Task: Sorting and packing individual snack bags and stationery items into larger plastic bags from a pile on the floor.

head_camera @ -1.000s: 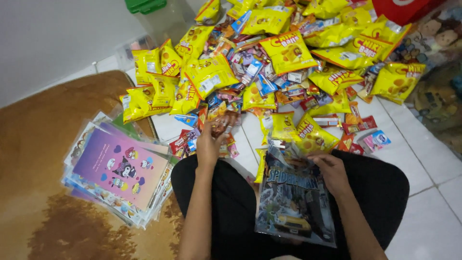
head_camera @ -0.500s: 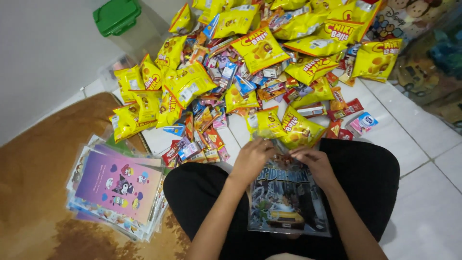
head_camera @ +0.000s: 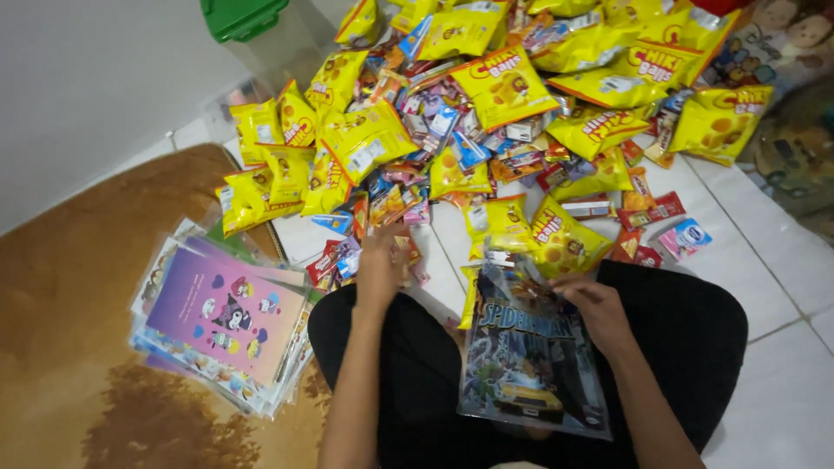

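Filling is judged underway: small packets (head_camera: 395, 247) are pinched by the left hand (head_camera: 380, 271); the plastic bag (head_camera: 530, 356) is gripped by the right hand (head_camera: 595, 308), its mouth needing opening.

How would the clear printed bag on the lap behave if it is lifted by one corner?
The printed bag would probably flop and sag, since it lies thin and creased across the lap. Its glossy plastic may slip in the right hand holding its top edge. It looks flat, so likely light.

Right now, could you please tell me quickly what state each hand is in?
Left hand: reaching into the small snack packets; grip cannot be told.
Right hand: closed on the top edge of the clear printed bag on the lap.
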